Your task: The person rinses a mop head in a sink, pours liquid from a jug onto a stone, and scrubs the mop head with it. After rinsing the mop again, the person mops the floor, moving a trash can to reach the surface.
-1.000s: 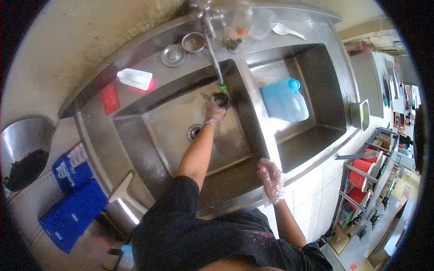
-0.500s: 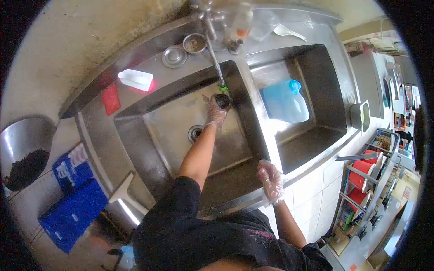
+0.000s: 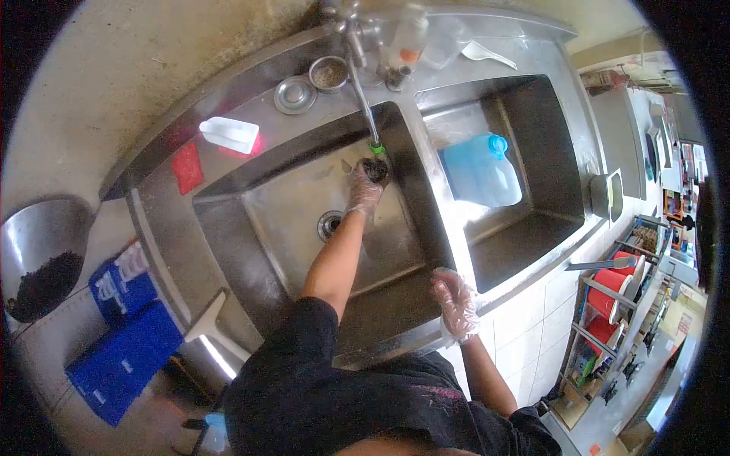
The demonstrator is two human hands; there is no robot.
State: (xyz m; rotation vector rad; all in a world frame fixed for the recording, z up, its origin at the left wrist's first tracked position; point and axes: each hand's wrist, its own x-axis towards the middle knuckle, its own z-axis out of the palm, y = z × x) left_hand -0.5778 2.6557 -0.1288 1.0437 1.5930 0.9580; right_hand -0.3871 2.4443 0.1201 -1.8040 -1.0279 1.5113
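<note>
My left hand (image 3: pixel 365 190), in a clear plastic glove, reaches into the left sink basin (image 3: pixel 304 186). Its fingers are closed around a dark, rough, rounded clump (image 3: pixel 374 169), whose exact kind I cannot make out. Right above it is the green-tipped spout of the faucet (image 3: pixel 363 102). My right hand (image 3: pixel 458 308), gloved the same way, hovers by the sink's front rim, fingers loosely bent and nothing visible in them. A drain (image 3: pixel 329 225) shows in the basin floor beside my left forearm.
A bluish plastic jug (image 3: pixel 483 171) lies in the right basin. Along the back ledge are a small metal bowl (image 3: pixel 328 74), a round lid (image 3: pixel 295 95), a white bottle (image 3: pixel 230 134) and a red cloth (image 3: pixel 187 168). A large metal bowl (image 3: pixel 46 228) with dark contents stands far left.
Both hands stay nearly in place. The dark clump is still in my left hand under the spout; the view has shifted very slightly.
</note>
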